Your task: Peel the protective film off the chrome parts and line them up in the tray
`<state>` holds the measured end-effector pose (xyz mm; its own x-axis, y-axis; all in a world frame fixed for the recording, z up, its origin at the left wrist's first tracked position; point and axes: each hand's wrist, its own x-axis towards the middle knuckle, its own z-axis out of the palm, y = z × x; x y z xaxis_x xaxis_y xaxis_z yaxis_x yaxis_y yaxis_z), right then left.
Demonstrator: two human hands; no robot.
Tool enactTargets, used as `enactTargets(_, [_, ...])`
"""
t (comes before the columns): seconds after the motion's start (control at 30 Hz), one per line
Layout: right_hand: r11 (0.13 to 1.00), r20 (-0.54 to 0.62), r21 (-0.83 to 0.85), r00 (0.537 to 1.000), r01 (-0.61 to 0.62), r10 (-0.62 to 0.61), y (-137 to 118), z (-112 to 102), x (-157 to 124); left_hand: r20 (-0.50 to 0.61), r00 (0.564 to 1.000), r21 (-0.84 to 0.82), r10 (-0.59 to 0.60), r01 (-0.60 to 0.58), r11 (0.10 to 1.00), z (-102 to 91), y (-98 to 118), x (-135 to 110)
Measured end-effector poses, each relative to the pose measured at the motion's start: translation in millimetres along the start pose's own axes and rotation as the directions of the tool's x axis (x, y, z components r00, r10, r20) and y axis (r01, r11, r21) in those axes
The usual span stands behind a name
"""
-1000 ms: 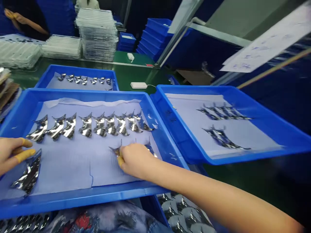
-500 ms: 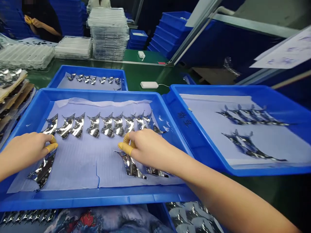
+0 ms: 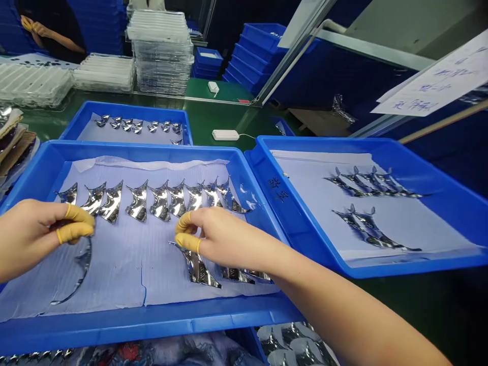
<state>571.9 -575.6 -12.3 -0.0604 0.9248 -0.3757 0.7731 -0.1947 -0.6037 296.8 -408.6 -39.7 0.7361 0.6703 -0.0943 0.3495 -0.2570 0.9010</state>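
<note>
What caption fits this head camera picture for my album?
Left hand holds a chrome piece, right hand pinches a second chrome piece, over a blue tray.

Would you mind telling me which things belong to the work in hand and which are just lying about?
In use: left hand pinching a lifted chrome part; right hand touching a second chrome part; near blue tray; row of chrome parts.
Lying about: right blue tray; far blue tray; clear tray stacks; white device.

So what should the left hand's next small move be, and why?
Probably lay the curved chrome piece flat on the paper liner: the left hand pinches it up on edge, and bare liner lies between it and the lying piece at the right hand.
</note>
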Motion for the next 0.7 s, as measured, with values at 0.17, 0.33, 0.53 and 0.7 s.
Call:
enactTargets(0.17, [0.956,0.103,0.22,0.97,0.194,-0.22,-13,9,0,0.051,0.992,-0.192,0.112,-0.1,0.976,39.0,52,14])
enactTargets(0.33, [0.81,0.014,0.457,0.907,0.368,-0.42,-14,31,4,0.085,0.993,-0.377,0.083,-0.045,0.925,57.6,41,21])
enactTargets(0.53, [0.73,-0.112,0.56,0.908,0.393,-0.403,-7,40,4,0.098,0.995,-0.443,0.03,0.016,0.896,62.3,31,18])
enactTargets(0.7, [0.689,-0.075,0.582,0.872,0.433,-0.485,-7,37,1,0.138,0.99,-0.516,0.026,0.049,0.855,66.0,32,15])
